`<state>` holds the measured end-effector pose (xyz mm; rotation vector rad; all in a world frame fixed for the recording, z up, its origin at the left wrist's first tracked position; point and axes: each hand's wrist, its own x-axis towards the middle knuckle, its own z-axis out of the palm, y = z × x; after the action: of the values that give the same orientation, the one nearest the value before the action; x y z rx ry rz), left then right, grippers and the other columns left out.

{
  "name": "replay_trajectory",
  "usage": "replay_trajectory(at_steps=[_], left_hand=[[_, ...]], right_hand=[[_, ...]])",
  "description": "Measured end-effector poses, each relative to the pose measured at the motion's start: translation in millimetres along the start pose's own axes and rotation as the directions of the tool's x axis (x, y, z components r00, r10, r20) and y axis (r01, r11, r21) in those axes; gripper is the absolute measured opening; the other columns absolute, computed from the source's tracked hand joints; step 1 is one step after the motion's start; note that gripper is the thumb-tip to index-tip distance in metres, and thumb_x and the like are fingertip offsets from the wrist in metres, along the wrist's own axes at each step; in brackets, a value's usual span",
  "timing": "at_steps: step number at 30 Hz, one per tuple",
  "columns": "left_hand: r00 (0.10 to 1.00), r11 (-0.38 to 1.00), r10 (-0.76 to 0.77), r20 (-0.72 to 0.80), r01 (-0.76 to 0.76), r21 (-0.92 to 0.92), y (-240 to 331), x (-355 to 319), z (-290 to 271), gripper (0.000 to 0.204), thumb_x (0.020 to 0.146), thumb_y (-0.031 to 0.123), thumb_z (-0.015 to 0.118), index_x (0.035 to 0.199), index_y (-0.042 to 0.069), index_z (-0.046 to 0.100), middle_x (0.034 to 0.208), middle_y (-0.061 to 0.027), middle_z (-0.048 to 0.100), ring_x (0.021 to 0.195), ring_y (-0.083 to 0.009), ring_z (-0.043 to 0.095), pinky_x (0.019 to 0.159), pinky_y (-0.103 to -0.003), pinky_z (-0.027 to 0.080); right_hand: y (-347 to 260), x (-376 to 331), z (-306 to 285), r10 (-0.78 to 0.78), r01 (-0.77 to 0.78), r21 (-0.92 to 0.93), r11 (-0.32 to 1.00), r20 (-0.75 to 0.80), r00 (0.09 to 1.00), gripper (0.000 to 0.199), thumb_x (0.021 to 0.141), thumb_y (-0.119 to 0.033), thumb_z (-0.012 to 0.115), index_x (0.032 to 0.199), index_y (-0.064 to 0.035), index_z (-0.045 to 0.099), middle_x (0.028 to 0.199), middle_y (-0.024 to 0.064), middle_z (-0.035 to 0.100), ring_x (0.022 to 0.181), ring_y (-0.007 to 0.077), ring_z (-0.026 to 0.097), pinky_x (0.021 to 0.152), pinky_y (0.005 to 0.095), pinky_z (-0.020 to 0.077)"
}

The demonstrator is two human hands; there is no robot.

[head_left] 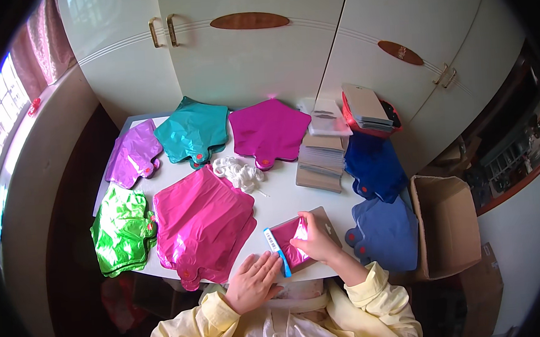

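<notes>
A folded pink foil balloon lies on a grey-brown backing card near the table's front edge. A blue and white strip with a printed label runs along its left side. My right hand grips the folded foil from the right, thumb on top and the other fingertips at its far edge. At the strip's left side my left hand lies flat, fingers stretched out and nearly together, its fingertips at the strip's edge. A larger stack of flat pink foil balloons spreads to the left.
Flat balloons surround the work spot: green, lilac, teal, magenta, dark blue and grey-blue. White string, card stacks and a red basket stand behind. A cardboard box is at right.
</notes>
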<state>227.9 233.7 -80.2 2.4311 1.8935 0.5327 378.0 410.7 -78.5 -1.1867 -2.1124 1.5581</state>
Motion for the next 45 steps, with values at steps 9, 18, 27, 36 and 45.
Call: replay_trajectory(at_steps=[9,18,27,36,45], left_hand=[[0.995,0.999,0.044,0.092,-0.043,-0.011,-9,13,-9,0.065,0.082,0.053,0.061,0.135,0.017,0.047,0.142,-0.0161,0.041,0.133,-0.0298,0.040,0.108,-0.050,0.030],[0.975,0.986,0.165,0.152,-0.158,-0.056,-22,27,-14,0.065,0.080,0.058,0.062,0.128,0.017,0.048,0.138,-0.0184,0.040,0.134,-0.0352,0.034,0.108,-0.057,0.026],[0.965,0.981,0.192,0.178,-0.183,-0.070,-29,28,-17,0.066,0.080,0.060,0.060,0.131,0.022,0.046,0.141,-0.0173,0.038,0.136,-0.0355,0.032,0.108,-0.057,0.025],[0.964,0.974,0.226,0.142,-0.223,-0.031,-25,33,-26,0.069,0.075,0.066,0.060,0.132,0.027,0.049,0.141,-0.0176,0.039,0.130,-0.0369,0.037,0.096,-0.050,0.037],[0.986,0.949,-0.087,0.140,0.039,0.313,43,20,-1,0.092,0.063,0.071,0.063,0.142,0.031,0.040,0.132,-0.0263,0.045,0.116,-0.0422,0.048,0.086,-0.049,0.043]], right_hand=[[-6,-4,-5,0.003,0.014,-0.237,0.971,0.073,0.997,0.074,0.082,-0.019,0.066,0.140,-0.0001,0.025,0.124,0.0325,0.051,0.114,0.0429,0.053,0.096,0.0437,0.0435],[-1,-9,-51,-0.400,0.475,-0.651,0.592,0.274,0.874,0.063,0.085,-0.037,0.066,0.140,-0.0165,0.045,0.143,0.0169,0.042,0.134,0.0336,0.036,0.106,0.0442,0.0333],[20,4,-56,-0.332,0.583,-0.641,0.499,0.480,0.812,0.089,0.071,-0.057,0.065,0.148,-0.0238,0.033,0.154,-0.0031,0.029,0.145,0.0328,0.016,0.116,0.0516,0.0142],[24,10,-52,-0.395,0.591,-0.597,0.542,0.440,0.806,0.076,0.085,-0.054,0.057,0.148,-0.0194,0.032,0.153,0.0039,0.031,0.143,0.0359,0.018,0.115,0.0534,0.0106],[-46,60,-11,-0.686,0.536,-0.576,0.618,-0.061,0.725,0.018,0.081,-0.017,0.067,0.097,-0.0102,0.071,0.101,0.0032,0.065,0.095,0.0234,0.060,0.086,0.0415,0.0442]])
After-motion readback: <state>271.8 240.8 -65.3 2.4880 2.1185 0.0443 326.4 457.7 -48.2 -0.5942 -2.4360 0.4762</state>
